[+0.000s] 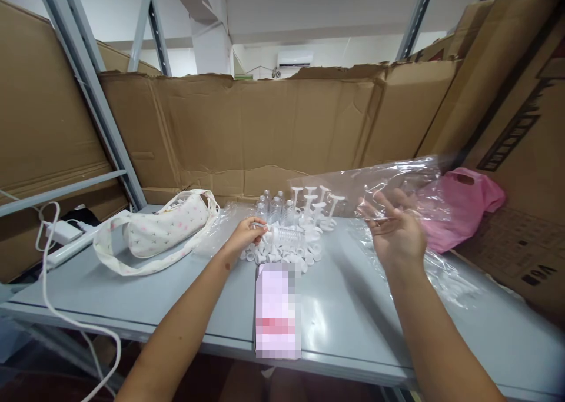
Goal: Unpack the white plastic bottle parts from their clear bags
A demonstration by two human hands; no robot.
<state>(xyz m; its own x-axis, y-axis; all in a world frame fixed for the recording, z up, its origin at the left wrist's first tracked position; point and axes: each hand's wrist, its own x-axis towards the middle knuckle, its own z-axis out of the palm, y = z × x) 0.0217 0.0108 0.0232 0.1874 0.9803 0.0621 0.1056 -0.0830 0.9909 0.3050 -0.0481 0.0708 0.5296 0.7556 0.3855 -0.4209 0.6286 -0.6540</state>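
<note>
Blurring in motion, the thin clear plastic bag (397, 181) half veils the raised right hand (395, 228), fingers spread, unclenched; the left hand (245, 234) grasps a small clear ribbed plastic bottle (286, 235) above the grey desk (185, 296).

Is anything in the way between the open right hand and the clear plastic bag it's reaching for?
Nothing visible. The right hand is open, palm up, already against the clear plastic bag. The left hand holds a small clear bottle apart from it.
</note>
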